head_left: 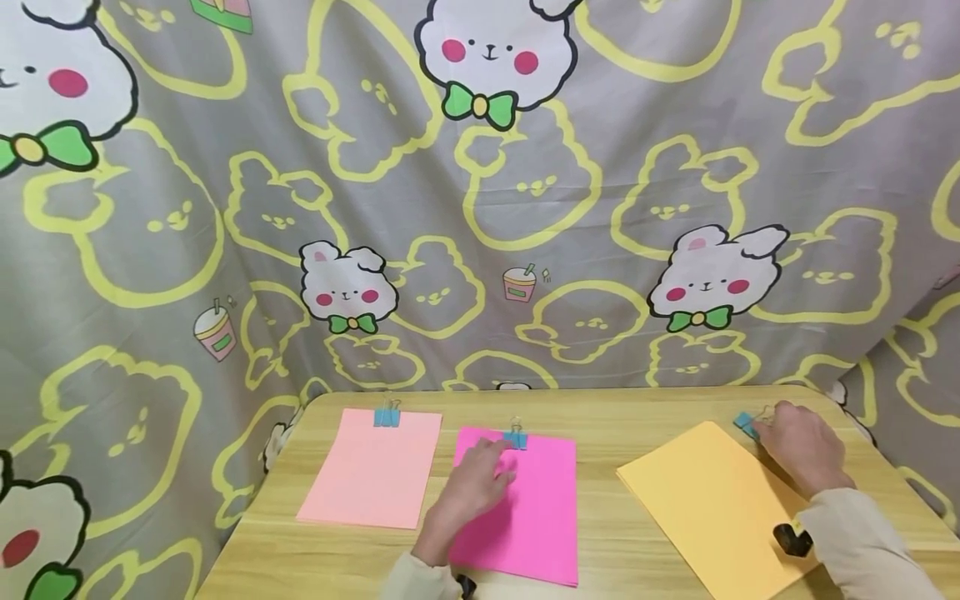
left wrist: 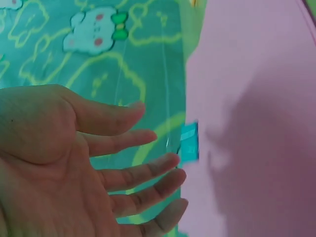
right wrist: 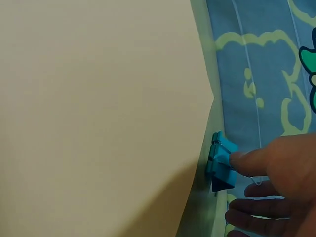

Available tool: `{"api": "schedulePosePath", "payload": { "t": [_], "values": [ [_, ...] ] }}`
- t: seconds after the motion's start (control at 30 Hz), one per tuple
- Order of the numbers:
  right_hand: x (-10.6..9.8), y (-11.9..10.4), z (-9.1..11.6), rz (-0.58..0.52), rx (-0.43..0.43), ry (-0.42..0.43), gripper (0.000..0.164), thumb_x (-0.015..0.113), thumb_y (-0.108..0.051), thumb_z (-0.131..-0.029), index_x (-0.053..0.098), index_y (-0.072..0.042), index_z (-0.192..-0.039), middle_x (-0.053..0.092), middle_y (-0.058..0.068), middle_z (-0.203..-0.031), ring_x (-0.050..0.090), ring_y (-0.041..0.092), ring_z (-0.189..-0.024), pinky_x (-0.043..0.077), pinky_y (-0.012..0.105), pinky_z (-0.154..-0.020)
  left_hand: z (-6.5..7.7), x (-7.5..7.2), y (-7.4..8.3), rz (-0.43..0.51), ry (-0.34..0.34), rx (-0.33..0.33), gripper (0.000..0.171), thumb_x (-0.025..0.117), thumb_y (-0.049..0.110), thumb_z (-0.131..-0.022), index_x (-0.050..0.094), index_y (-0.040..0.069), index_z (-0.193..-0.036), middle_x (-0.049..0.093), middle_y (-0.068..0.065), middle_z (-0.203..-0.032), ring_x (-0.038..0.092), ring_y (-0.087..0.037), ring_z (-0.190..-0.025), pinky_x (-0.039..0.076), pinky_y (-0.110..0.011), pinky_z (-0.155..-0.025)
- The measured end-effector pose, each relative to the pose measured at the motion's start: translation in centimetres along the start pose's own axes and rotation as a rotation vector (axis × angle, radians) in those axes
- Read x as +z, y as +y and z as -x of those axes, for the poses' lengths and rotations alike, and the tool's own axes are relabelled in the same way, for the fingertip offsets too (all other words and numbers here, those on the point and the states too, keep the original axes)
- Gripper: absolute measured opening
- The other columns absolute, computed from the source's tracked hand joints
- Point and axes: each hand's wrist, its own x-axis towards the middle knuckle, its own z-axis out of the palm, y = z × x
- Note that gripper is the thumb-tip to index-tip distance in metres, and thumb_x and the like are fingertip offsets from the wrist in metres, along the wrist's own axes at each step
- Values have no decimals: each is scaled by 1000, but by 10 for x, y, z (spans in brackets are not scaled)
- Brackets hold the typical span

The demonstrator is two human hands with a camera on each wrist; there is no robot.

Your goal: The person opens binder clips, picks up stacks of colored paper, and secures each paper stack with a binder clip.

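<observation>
My left hand [head_left: 478, 479] hovers over a stack of magenta paper [head_left: 525, 517], fingers spread and loosely bent, palm showing in the left wrist view. Its fingertips overlap a blue binder clip [head_left: 515, 439] at the stack's top edge in the head view. At the far right, my right hand [head_left: 802, 446] holds another blue binder clip [right wrist: 223, 163] between thumb and index finger, beside the top of a yellow paper stack [head_left: 712, 508]. The thumb [right wrist: 247, 162] lies against the clip's body; the other fingers extend below it.
A light pink paper stack [head_left: 375, 475] with a blue binder clip [head_left: 387, 417] on its top edge lies at the left. The yellow stack sits at an angle on the wooden table [head_left: 600, 542]. A patterned curtain [head_left: 555, 208] hangs behind the table's back edge.
</observation>
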Motion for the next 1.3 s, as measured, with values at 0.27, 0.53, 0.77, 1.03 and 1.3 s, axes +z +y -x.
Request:
{"api": "schedulePosePath", "payload": {
  "t": [0.27,0.53,0.77,1.03,1.3],
  "values": [
    [2,5,-3,5,-24,117,40,59,-27,-104,59,13,-101,64,26,-80,61,40,-62,45,51,-47,-13,32,26,50,-63,65,40,69,11,-97,63,3,-136,62,-18,-132,57,-35,-125,50,-48,-99],
    [1,5,-3,-65,55,166,29,64,-24,-99,65,5,-101,67,26,-91,62,41,-71,45,49,-50,-25,61,51,115,-153,179,38,70,13,-97,64,5,-134,65,-9,-117,63,-18,-106,51,-24,-86],
    [1,5,2,-110,-17,217,29,66,-23,-99,63,0,-81,60,8,-66,52,26,-60,36,36,-49,-39,78,64,81,-201,222,40,67,21,-100,62,9,-138,64,-3,-129,58,-10,-117,47,-24,-97],
    [-5,10,10,-140,-39,212,32,65,-28,-99,65,-4,-79,61,8,-66,49,24,-59,35,35,-52,-59,94,85,66,-229,195,44,68,23,-100,60,9,-141,62,-2,-134,55,-8,-122,45,-23,-100],
    [-19,-1,21,-220,-75,337,27,70,-17,-93,67,9,-101,69,36,-95,66,49,-80,42,59,-73,-71,121,109,-184,-149,134,37,69,35,-98,69,15,-129,63,6,-119,55,-8,-109,47,-24,-90]
  ]
}}
